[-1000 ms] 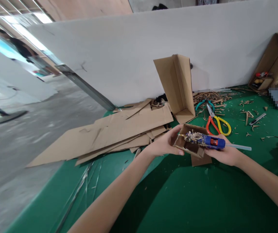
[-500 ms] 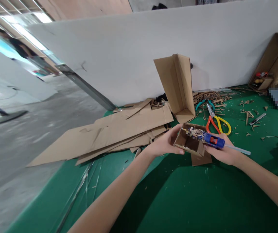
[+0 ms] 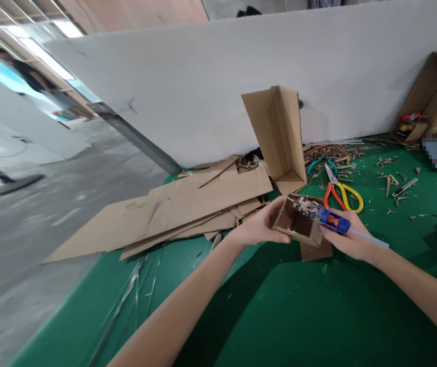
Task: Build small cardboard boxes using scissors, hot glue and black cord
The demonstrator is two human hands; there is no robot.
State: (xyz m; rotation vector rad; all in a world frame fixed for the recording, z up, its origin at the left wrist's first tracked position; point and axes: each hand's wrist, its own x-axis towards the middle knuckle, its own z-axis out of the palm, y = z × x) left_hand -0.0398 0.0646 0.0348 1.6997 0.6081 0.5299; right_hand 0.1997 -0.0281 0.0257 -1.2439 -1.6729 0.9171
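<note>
My left hand (image 3: 258, 227) grips the left side of a small open cardboard box (image 3: 294, 226), held a little above the green table (image 3: 279, 316). My right hand (image 3: 350, 239) is closed round a blue glue gun (image 3: 331, 219) with a clear glue stick (image 3: 369, 239) sticking out behind. The gun's tip, caked with cardboard bits, points into the box at its far upper edge. A flat cardboard piece (image 3: 317, 251) lies under the box.
Flat cardboard sheets (image 3: 172, 211) pile at the table's left end. A folded cardboard piece (image 3: 277, 135) leans on the white wall. Orange-and-yellow scissors (image 3: 340, 193), teal pliers (image 3: 320, 163), a knife (image 3: 405, 187) and scraps lie behind. An open box (image 3: 427, 99) stands far right.
The glue gun's tip has moved slightly right and back along the box's far edge, and its rear has dropped. The left hand and box have hardly moved.
</note>
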